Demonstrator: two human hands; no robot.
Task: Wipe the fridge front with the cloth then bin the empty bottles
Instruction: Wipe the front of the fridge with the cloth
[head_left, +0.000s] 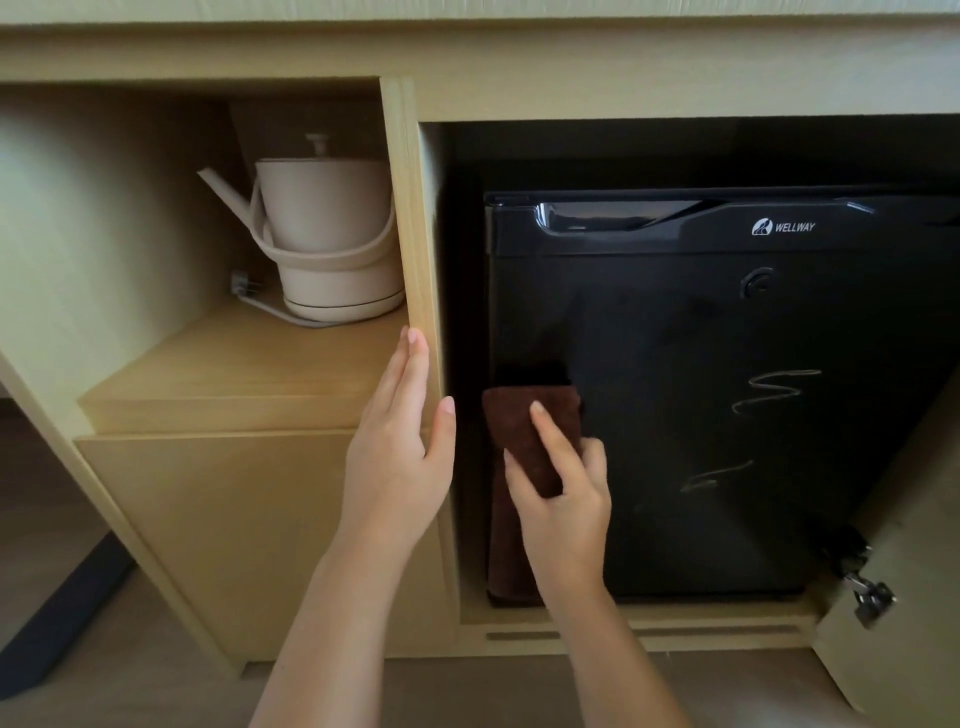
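A glossy black mini fridge (727, 415) with a white logo fills the right bay of a pale wooden cabinet (519, 78), and 2 pale squiggly smears (779, 389) mark its door right of centre. A dark brown folded cloth (519, 431) lies against the door's lower left edge. The right hand (566, 499) grasps it, index finger stretched along it, the others curled around. The left hand (400, 457) rests flat with straight fingers on the upright wooden divider (410, 208). In the left bay stands a beige kettle (332, 228). An open cabinet door (909, 623) hangs at right, its metal hinge (862, 587) beside the fridge's lower corner.
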